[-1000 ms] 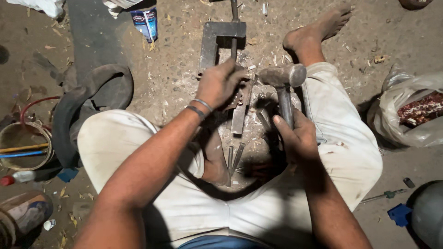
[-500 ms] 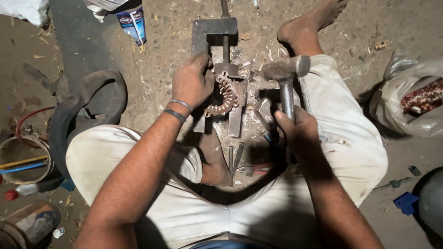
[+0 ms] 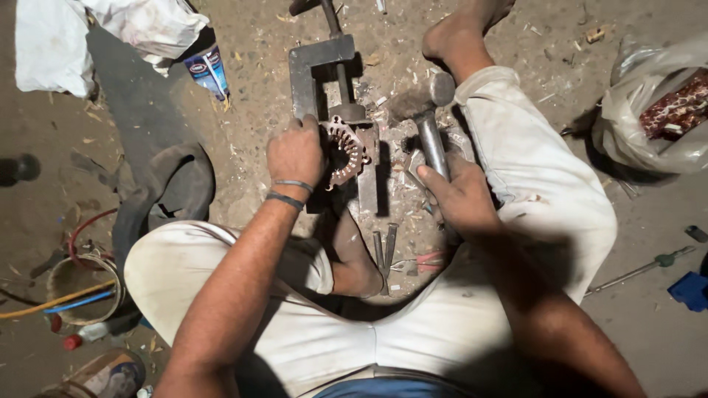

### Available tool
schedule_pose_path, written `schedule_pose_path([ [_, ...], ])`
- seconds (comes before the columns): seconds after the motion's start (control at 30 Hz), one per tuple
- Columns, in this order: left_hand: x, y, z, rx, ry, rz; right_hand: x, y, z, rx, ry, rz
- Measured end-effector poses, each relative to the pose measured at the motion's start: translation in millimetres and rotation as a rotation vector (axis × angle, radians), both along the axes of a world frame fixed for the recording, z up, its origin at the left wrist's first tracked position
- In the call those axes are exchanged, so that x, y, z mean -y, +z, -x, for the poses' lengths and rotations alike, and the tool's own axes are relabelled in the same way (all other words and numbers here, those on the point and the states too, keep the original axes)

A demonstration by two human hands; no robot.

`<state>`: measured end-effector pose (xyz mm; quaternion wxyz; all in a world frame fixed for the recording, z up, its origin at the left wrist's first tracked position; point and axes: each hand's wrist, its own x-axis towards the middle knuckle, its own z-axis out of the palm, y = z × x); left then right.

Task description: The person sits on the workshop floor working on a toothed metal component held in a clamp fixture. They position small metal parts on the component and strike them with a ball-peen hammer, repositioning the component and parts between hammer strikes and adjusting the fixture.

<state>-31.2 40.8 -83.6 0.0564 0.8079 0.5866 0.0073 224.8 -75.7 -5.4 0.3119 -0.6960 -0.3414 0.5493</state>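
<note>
Left hand: my left hand (image 3: 295, 153) is pressed down over the left side of the toothed ring (image 3: 345, 152), fingers curled about its edge, steadying it.
Right hand: my right hand (image 3: 463, 197) is closed tight round the handle of the hammer (image 3: 429, 121); the hammer head sits raised just to the right of the ring.
Where the ring is: it lies in the mouth of the metal clamp frame (image 3: 313, 63) on the dirt floor (image 3: 560, 250), between my knees, with the frame's screw bearing down toward it from the top.
Nearby: loose punches (image 3: 384, 250) lie on the floor below the ring; a screwdriver (image 3: 640, 270) lies well apart to the right, and a plastic bag (image 3: 656, 110) sits at the far right.
Risk, fingers: I judge my left fingers to be close to where the hammer would land; a glancing blow could catch them.
Risk, ring: if the clamp holds loosely, a strike could kick the ring out sideways or chip its teeth.
Risk, foot: my bare foot (image 3: 461, 33) rests just beside the hammer head, so a slipped swing could hit it.
</note>
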Motion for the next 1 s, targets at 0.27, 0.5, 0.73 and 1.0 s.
schedule_pose_path([
  [0.27, 2, 6, -5, -0.03, 0.05, 0.048, -5, 9, -6, -0.025, -0.011, 0.009],
  [0.5, 5, 6, -6, 0.033, 0.069, 0.074, -3, -1, -9, -0.04, -0.095, 0.093],
  [0.73, -8, 22, -2, 0.192, 0.122, 0.102, -4, -13, -9, 0.147, 0.015, 0.013],
  [1.0, -14, 24, 9, 1.232, 0.26, 0.609, -3, -13, -9, 0.062, -0.007, 0.047],
])
